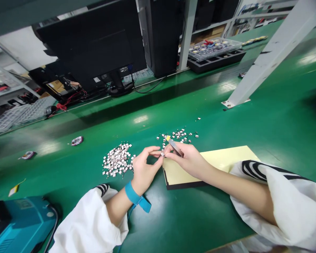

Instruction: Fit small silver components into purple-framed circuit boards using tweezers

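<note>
**Bright overhead light, bent edges**
We see white glare on the green bench (140, 119), soft shadows, and a sharp left hand (144, 172).

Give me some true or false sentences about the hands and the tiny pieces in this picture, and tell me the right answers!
The right hand holds tweezers. True.

The blue strap is on the right wrist. False: it is on the left wrist.

The bigger heap of tiny pieces sits on the yellow board. False: it lies on the green bench top, left of the board.

Both white sleeves have black stripes. True.
</note>
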Demonstrator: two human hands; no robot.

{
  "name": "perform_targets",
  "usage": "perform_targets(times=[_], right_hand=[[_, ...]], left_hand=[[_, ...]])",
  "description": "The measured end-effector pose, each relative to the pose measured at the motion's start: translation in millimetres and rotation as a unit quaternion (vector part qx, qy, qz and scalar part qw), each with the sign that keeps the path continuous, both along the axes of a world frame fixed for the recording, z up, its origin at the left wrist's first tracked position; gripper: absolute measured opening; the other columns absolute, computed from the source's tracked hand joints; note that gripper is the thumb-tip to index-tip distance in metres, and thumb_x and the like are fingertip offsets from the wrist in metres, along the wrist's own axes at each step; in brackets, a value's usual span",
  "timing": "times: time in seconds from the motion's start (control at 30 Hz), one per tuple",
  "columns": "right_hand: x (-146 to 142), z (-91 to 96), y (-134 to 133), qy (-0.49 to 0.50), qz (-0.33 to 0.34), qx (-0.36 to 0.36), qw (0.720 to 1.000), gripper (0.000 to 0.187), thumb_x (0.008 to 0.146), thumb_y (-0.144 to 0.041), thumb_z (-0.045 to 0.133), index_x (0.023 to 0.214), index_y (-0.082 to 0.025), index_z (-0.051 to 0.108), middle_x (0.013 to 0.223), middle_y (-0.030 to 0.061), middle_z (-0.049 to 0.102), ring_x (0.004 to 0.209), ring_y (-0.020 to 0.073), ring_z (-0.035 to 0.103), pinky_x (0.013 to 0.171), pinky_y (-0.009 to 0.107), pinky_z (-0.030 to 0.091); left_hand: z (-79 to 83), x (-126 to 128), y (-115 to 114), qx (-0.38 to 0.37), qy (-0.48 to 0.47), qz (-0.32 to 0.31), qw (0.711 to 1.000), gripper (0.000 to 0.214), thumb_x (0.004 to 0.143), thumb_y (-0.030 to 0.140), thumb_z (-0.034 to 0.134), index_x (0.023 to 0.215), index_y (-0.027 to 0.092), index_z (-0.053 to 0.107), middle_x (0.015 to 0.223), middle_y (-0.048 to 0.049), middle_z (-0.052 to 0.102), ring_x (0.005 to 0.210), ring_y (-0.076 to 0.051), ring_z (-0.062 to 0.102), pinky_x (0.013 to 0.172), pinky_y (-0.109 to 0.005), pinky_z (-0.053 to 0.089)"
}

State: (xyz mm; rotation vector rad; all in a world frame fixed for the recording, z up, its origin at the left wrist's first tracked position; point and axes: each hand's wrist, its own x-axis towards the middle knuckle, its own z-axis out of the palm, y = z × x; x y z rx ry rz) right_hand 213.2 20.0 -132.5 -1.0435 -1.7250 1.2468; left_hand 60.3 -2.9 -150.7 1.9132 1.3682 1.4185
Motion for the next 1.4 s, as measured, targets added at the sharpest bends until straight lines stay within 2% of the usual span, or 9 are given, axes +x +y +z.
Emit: perform_targets(times=[0.17,0.43,0.77,1.03,1.1,1.23,1.4], right_hand=[[-0.5,-0.8,0.3,-0.016,0.001,0.008,1.0,0.019,0.078,-0.034,0.05,0.071,-0.017,0.055,0.067,0.0002,0.053,0.055,0.012,0.04,0.052,0.024,0.027],[0.3,-1.3,-0.5,-0.009,0.005,-0.02,1.0,0.02,0.078,-0.034,0.05,0.072,-0.016,0.055,0.064,-0.0015,0.048,0.052,0.0102,0.033,0.05,0.023,0.024],[-0.4,0.7,-0.6,-0.003,0.007,-0.037,0.999,0.022,0.077,-0.038,0.05,0.071,-0.017,0.055,0.063,-0.0014,0.046,0.052,0.01,0.032,0.048,0.023,0.022],[0.3,0.8,-0.2,-0.038,-0.011,-0.023,0.999,0.018,0.075,-0.034,0.051,0.072,-0.017,0.057,0.049,-0.0052,0.028,0.046,0.0089,0.026,0.044,0.022,0.019],[0.7,0.3,1.6,-0.035,-0.023,-0.034,0.999,0.017,0.072,-0.033,0.053,0.069,-0.016,0.057,0.049,-0.0049,0.031,0.046,0.0089,0.027,0.044,0.022,0.019],[2.3,1.0,5.5,-0.015,-0.014,-0.058,0.998,0.02,0.069,-0.033,0.056,0.063,-0.014,0.059,0.057,-0.0002,0.046,0.05,0.0091,0.032,0.046,0.022,0.023],[1.5,2.7,5.6,-0.022,-0.027,-0.065,0.997,0.022,0.065,-0.036,0.062,0.065,-0.014,0.058,0.046,-0.0056,0.035,0.044,0.007,0.025,0.042,0.021,0.018]], left_hand=[[0.2,-0.3,-0.5,-0.005,0.0,0.0,1.0,0.022,0.072,0.015,0.064,0.092,0.017,0.057,0.074,-0.0005,0.066,0.068,-0.012,0.065,0.068,-0.023,0.053],[-0.1,-0.9,-0.2,-0.006,-0.003,-0.006,1.0,0.022,0.071,0.014,0.065,0.091,0.017,0.057,0.074,-0.0004,0.066,0.068,-0.012,0.064,0.068,-0.022,0.053],[1.2,-1.0,0.1,0.007,-0.008,-0.013,1.0,0.022,0.071,0.014,0.065,0.09,0.017,0.057,0.074,-0.0004,0.066,0.067,-0.012,0.065,0.066,-0.021,0.054],[0.9,-0.1,-0.7,0.012,0.006,-0.01,1.0,0.021,0.071,0.014,0.065,0.09,0.017,0.056,0.074,0.0,0.066,0.068,-0.011,0.064,0.067,-0.02,0.053],[1.3,-0.5,-0.2,0.016,0.013,-0.016,1.0,0.021,0.071,0.013,0.065,0.09,0.017,0.056,0.074,0.0002,0.066,0.067,-0.01,0.064,0.067,-0.019,0.053],[1.9,-0.1,0.0,0.008,0.006,-0.022,1.0,0.022,0.072,0.014,0.065,0.091,0.017,0.055,0.075,0.0005,0.066,0.068,-0.01,0.064,0.067,-0.018,0.053],[3.1,4.4,-3.7,0.035,0.056,-0.026,0.998,0.023,0.073,0.011,0.063,0.093,0.018,0.053,0.077,0.0006,0.067,0.069,-0.01,0.065,0.068,-0.019,0.053]])
